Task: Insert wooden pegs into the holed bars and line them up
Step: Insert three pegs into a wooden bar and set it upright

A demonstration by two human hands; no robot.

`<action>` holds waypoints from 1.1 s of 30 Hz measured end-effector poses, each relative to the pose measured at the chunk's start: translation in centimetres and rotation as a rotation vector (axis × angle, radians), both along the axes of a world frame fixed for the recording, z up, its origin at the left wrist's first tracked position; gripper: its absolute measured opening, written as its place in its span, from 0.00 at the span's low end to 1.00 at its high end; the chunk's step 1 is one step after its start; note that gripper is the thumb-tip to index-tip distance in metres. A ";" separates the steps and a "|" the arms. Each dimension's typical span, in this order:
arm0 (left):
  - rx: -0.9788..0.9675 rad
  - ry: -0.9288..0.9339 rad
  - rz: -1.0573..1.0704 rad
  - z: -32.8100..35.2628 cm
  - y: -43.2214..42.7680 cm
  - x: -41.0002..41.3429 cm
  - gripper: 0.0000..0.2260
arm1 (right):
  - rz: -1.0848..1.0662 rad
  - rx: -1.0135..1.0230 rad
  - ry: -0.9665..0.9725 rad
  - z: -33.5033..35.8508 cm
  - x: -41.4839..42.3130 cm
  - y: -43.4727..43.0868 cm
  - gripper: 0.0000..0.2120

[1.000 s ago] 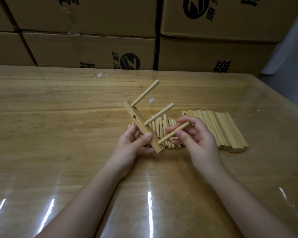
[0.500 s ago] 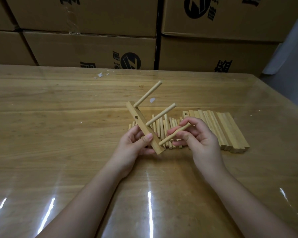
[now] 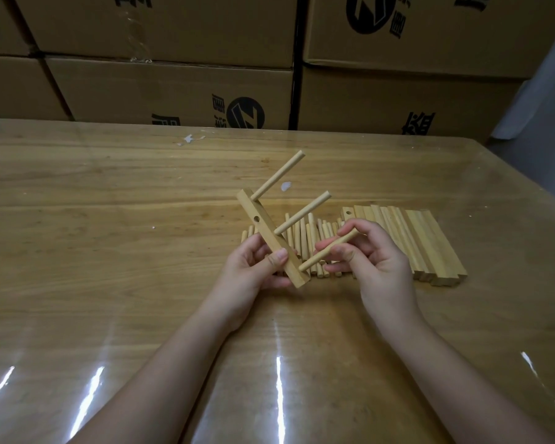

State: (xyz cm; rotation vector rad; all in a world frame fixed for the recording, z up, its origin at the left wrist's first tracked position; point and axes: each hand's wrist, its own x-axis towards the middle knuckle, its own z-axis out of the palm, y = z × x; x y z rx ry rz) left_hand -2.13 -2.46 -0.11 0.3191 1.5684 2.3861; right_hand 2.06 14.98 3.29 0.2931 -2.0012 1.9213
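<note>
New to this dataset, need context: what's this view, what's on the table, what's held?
No machine here: a person works bare-handed, filmed by a camera worn on the head, looking down. The left hand grips a holed wooden bar, tilted above the table. Two pegs stick out of it, with an empty hole between them. The right hand pinches a third peg, its tip at the bar's lower end; whether it is seated is unclear. On the table lie loose pegs and, to their right, a row of further bars. Cardboard boxes stand behind.
</note>
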 end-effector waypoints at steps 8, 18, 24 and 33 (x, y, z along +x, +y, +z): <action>-0.027 0.026 0.049 -0.2 0.0 0.0 0.17 | -0.041 -0.014 -0.001 -0.3 0.1 -0.3 0.12; -0.029 0.032 0.109 0.1 0.4 0.3 0.20 | -0.034 -0.038 -0.020 -0.4 0.0 -0.2 0.11; -0.020 0.049 0.107 0.1 0.4 0.4 0.20 | -0.044 -0.024 -0.027 -0.3 -0.1 -0.1 0.11; 0.002 0.012 0.135 0.0 0.4 0.3 0.21 | -0.030 -0.036 -0.033 -0.7 -0.2 -0.3 0.15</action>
